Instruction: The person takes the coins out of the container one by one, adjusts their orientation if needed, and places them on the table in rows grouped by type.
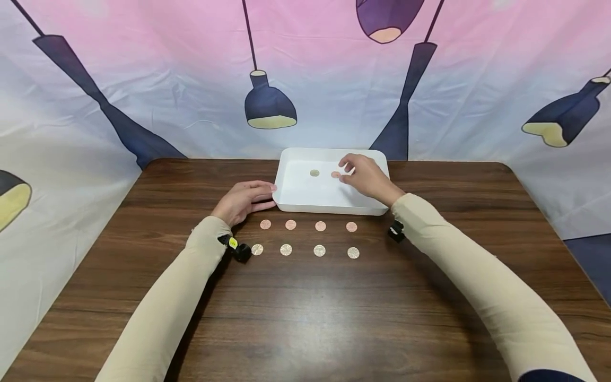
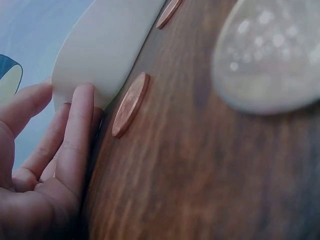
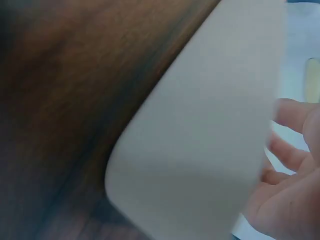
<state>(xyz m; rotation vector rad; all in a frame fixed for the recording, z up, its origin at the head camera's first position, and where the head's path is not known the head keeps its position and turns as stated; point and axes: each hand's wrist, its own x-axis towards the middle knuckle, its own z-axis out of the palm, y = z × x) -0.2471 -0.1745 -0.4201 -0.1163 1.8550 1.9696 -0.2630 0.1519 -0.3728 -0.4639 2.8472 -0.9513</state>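
At the left front corner of a white tray (image 1: 315, 209), my left hand (image 1: 244, 200) rests with extended fingers touching the wall; the left wrist view shows fingertips (image 2: 84, 90) against its outer side. Over the tray's right half is my right hand (image 1: 365, 175), thumb and fingers spread apart. A copper-coloured coin (image 1: 335, 174) lies in the tray right by its thumb tip. Left of it lies a silvery coin (image 1: 314, 173). In the right wrist view, the tray wall (image 3: 195, 130) partly covers the fingers.
In front of the tray, several copper-coloured coins (image 1: 320, 226) form a row on the brown wooden table (image 1: 305, 313). Nearer stands a second row of several silvery coins (image 1: 319, 250). A curtain printed with lamps (image 1: 270, 106) hangs behind the table.
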